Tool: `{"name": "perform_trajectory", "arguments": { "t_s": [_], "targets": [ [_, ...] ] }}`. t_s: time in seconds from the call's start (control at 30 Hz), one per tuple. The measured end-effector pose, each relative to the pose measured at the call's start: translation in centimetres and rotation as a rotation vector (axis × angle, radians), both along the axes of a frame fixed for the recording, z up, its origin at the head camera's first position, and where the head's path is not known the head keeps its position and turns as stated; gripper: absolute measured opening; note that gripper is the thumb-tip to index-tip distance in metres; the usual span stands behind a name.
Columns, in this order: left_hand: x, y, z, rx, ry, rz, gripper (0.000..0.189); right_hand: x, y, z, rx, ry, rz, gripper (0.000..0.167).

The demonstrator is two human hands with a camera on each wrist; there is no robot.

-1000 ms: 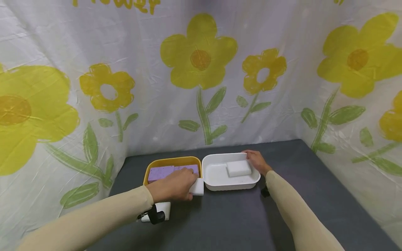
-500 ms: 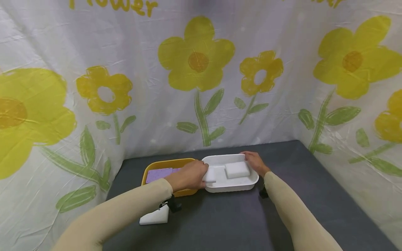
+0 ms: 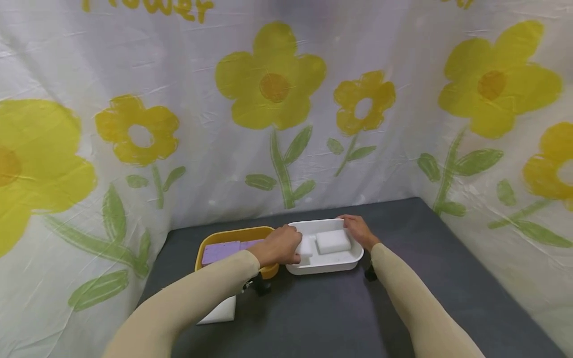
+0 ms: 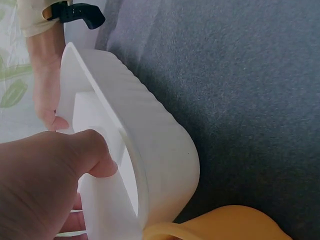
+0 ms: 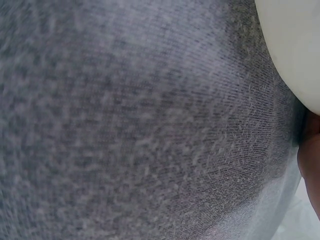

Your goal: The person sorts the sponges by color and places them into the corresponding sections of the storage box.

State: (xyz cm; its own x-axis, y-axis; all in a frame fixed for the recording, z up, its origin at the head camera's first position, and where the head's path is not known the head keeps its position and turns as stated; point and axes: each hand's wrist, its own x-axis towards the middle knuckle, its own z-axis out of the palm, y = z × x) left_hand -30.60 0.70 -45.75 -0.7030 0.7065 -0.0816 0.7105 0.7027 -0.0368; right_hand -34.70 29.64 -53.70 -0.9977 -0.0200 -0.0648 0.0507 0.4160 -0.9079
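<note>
In the head view my left hand (image 3: 283, 245) reaches over the left end of a white tray (image 3: 323, 269) and pinches a white sponge (image 3: 306, 246) inside it. The left wrist view has the thumb on top of this sponge (image 4: 105, 207), fingers on its far side. A second white sponge (image 3: 333, 241) lies in the tray, to the right. My right hand (image 3: 359, 231) holds the tray's back right corner by the rim. Only a sliver of the right hand (image 5: 311, 167) shows in the right wrist view, against the tray wall (image 5: 295, 45).
Left of the white tray stands a yellow tray (image 3: 241, 233) with purple sponges (image 3: 221, 252), partly behind my left arm. Another white sponge (image 3: 224, 312) lies on the dark tabletop (image 3: 322, 318) nearer me. A flowered curtain (image 3: 201, 199) hangs behind the table.
My left hand has carried the white sponge rightward from the yellow tray's front right corner into the white tray. The right hand stays on the white tray's rim. The head view has shifted slightly.
</note>
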Motion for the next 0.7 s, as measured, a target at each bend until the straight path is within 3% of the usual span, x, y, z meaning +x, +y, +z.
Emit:
{"name": "perform_trajectory", "arguments": {
  "t_s": [0.43,0.7],
  "targets": [
    [-2.1,2.4,-1.8,-0.128,0.048,-0.061,0.03,-0.3,0.1,-0.4,-0.029,-0.006,-0.017,0.05],
    [-2.6,3.3,-2.7,-0.211,0.046,-0.033,0.032,-0.5,0.3,-0.6,-0.05,-0.006,-0.005,0.05]
  ]
}}
